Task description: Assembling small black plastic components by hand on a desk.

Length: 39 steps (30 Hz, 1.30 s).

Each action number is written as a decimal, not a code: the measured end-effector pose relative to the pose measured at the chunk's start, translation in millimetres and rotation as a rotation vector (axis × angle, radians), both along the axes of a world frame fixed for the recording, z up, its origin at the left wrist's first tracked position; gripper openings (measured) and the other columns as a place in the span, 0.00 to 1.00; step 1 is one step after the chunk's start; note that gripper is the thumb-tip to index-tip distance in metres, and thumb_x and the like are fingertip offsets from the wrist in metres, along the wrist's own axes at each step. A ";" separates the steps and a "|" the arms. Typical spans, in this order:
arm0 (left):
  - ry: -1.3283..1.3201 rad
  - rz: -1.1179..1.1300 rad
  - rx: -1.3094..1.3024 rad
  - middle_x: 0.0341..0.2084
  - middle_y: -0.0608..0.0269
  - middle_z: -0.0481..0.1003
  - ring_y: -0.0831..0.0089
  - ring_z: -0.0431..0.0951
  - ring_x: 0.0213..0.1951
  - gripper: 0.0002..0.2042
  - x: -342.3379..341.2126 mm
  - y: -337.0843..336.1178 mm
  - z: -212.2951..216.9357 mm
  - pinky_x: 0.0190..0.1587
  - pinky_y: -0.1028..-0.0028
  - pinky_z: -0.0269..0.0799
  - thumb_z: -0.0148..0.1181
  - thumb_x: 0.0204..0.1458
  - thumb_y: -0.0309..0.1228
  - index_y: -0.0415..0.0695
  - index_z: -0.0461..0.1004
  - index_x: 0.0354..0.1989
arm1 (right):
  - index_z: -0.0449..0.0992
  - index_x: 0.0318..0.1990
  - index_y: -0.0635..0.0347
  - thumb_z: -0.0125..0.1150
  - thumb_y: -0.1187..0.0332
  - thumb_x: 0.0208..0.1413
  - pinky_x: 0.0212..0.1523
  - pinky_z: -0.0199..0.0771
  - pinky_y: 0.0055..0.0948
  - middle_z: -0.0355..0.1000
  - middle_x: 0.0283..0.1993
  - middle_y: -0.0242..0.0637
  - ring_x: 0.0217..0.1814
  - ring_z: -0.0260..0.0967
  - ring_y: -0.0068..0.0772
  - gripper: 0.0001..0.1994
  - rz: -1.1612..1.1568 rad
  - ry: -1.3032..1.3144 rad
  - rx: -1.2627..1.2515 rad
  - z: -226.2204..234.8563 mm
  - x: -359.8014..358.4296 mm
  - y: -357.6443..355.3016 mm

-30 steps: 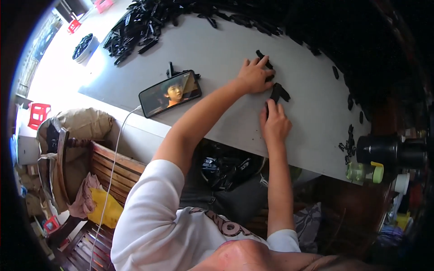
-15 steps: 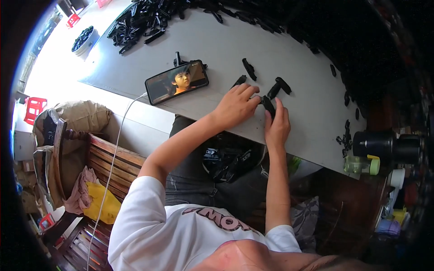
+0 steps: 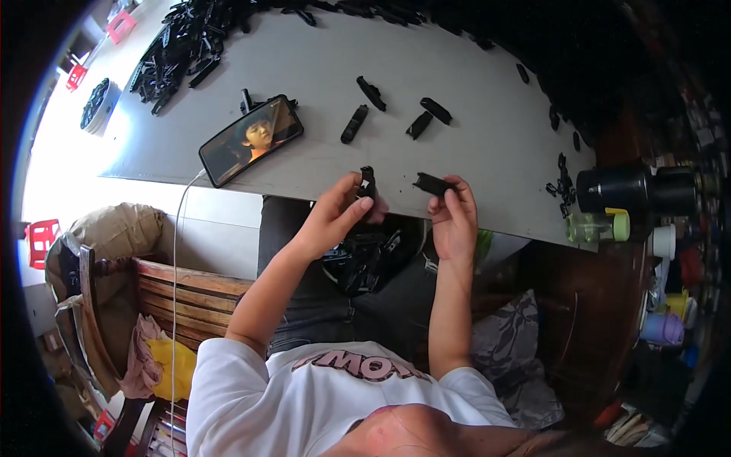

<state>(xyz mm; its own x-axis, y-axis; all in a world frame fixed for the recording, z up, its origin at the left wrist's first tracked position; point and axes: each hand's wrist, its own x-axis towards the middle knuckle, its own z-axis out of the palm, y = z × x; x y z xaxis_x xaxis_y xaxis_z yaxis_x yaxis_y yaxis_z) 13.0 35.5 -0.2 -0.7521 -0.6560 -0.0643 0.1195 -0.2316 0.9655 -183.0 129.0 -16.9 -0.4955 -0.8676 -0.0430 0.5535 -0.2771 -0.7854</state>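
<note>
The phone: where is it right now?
In the head view the phone lies screen-up on the grey table, near its front edge, left of the left hand.

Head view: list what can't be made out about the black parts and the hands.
- Left hand: its black part is mostly covered by fingers; shape unclear.
- Right hand: its part is too small to show detail.
- Parts in the lap: shadowed under the table edge; count unclear.
- Pile at the far edge: cut off by the picture's rim.
- Phone screen: too small to read.
</note>
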 end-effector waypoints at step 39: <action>-0.513 0.137 -0.979 0.31 0.55 0.73 0.61 0.74 0.33 0.10 -26.0 -62.0 3.4 0.34 0.66 0.68 0.54 0.50 0.29 0.42 0.68 0.40 | 0.72 0.39 0.61 0.63 0.77 0.43 0.37 0.69 0.30 0.69 0.40 0.40 0.38 0.71 0.38 0.13 -0.084 1.294 0.272 19.5 -13.0 -56.2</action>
<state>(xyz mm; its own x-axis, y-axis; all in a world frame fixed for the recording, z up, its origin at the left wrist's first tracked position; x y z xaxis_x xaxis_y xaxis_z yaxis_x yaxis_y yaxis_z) -12.9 -26.5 3.2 -0.7018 -0.6693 0.2441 -0.3800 0.6415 0.6664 -196.1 72.8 2.6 -0.3617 -0.8715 0.3311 -0.6431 -0.0239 -0.7654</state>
